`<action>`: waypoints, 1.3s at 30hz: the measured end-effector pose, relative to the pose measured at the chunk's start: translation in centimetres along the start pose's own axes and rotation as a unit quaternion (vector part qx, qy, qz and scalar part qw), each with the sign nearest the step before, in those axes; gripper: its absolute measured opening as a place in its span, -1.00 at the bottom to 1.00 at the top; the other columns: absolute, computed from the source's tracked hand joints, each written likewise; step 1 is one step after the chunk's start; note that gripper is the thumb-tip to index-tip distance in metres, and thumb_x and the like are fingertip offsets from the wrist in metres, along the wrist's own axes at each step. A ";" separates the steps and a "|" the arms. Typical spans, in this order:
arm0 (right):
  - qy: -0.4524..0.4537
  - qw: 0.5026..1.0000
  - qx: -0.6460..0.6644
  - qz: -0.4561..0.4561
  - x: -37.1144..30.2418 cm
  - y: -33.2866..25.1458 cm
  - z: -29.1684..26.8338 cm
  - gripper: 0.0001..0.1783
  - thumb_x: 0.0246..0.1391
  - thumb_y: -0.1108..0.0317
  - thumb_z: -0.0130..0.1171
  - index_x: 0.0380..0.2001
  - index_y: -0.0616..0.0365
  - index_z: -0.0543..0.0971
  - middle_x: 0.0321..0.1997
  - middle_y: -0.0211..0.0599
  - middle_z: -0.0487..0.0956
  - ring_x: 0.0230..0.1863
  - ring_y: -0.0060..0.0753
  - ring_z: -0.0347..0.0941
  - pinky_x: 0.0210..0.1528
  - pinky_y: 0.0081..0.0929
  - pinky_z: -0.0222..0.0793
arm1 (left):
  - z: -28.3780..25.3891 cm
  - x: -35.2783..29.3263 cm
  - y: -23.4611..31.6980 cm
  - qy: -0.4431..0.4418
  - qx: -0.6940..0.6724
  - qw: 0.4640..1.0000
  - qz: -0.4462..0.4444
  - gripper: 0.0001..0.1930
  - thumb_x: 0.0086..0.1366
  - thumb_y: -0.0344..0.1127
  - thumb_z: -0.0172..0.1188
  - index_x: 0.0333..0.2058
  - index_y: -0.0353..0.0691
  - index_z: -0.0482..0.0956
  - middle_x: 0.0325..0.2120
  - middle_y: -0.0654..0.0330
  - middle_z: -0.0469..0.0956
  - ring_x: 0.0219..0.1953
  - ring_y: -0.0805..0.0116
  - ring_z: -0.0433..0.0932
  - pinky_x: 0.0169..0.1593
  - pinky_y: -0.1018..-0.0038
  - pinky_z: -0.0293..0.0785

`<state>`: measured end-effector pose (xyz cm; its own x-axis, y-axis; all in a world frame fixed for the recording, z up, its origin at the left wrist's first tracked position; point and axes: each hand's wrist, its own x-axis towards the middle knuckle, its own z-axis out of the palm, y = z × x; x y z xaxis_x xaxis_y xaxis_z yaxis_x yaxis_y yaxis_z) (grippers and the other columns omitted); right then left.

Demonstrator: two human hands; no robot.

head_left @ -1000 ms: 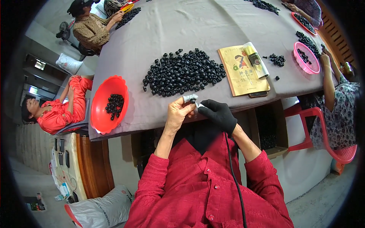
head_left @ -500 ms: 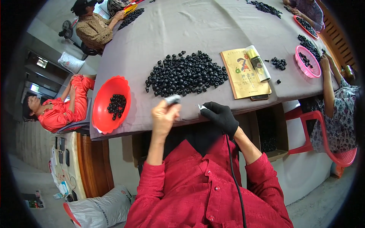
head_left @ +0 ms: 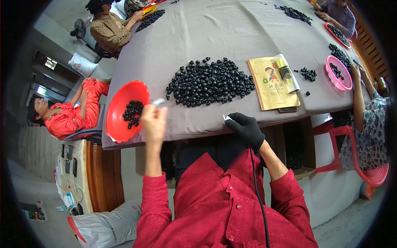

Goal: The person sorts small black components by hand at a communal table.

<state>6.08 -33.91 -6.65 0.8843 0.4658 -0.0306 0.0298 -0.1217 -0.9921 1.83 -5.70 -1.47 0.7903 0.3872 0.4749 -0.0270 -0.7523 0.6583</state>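
Observation:
My bare left hand (head_left: 154, 120) is curled beside the right rim of a red scalloped plastic basin (head_left: 111, 110), blurred by motion. A silvery-grey bit shows at its fingertips; I cannot make out whether it is held or wrapped round a finger. Small round black pieces with holes (head_left: 133, 112) lie in that basin. My right hand (head_left: 247, 131), in a black glove, is closed at the table's front edge, and a small silvery piece (head_left: 226, 117) sticks out at its fingertips. Beyond both hands a large heap of the same black pieces (head_left: 211, 82) covers the cloth.
Right of the heap lies a yellow booklet (head_left: 269, 82) with a rolled clear packet (head_left: 286, 73) on it. A pink basket (head_left: 338, 78) stands farther right, near another person's arms. Several people sit around the grey-clothed table (head_left: 219, 39). A black cord (head_left: 256, 190) hangs down my front.
My left hand has moved left, from the front of the heap to the red basin's edge. My right hand stays almost in place. The whole view has shifted slightly.

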 end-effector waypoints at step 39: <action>0.004 1.000 -0.013 -0.024 0.1 0.2 0.4 -0.74 0.03 0.32 0.09 -0.25 0.28 0.49 -0.38 -0.37 0.53 -0.33 -0.68 0.36 -0.26 -0.61 0.31 | 10.5 -2.0 3.5 -0.181 -0.013 0.965 0.188 -0.91 0.04 -0.58 0.01 -0.44 -0.35 0.30 -0.43 -0.05 0.33 -0.41 -0.05 0.41 -0.35 0.21 0.38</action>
<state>5.94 -33.55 -6.92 0.8856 0.4642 0.0182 0.0839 -0.1213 -0.9891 6.57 -14.78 -6.26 0.8834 -0.1264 0.4513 -0.3659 -0.7877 0.4956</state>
